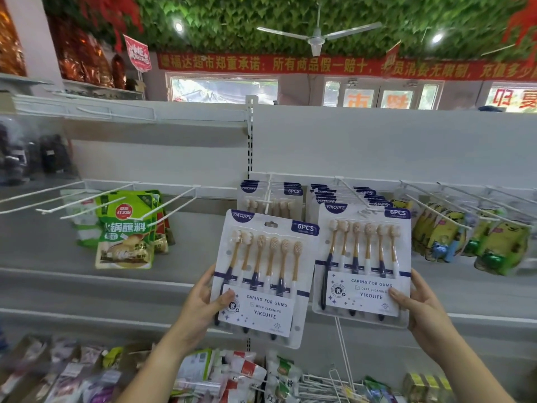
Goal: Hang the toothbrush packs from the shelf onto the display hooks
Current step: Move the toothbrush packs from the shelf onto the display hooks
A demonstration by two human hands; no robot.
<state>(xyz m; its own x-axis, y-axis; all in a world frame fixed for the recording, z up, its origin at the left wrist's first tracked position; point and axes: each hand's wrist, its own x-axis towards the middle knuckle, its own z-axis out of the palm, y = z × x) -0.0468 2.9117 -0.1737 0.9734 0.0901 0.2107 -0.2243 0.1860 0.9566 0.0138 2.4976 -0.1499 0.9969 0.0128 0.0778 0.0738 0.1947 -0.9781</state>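
Packs fill both of your grips. Your left grip pinches the left toothbrush pack near its 8 o'clock corner, thumb on the front and fingers behind. This pack floats at 6 o'clock in your view, tipped a little to the right. It is not on a hook yet.

Your right grip pinches the right toothbrush pack at its 4 o'clock edge. That pack is at 4 o'clock in your view, at the front of a row of packs on the right hook. The white tip seems to poke through the top of the card, but I cannot tell for sure.

I think the job now is the left pack. Its hang hole is at the top of the card, at 12 o'clock. The left hook ends just above the hole, with hanging packs behind it.

Turn the pack until it is straight. Lift it until the hole is level with the tip. Then push it away from you so the tip goes through the hole.

Go slowly, because you hold only one corner and the card may swing or bend. If the tip hits the card, stop and line up again. Let go only when the pack hangs by itself. Check the right pack the same way.
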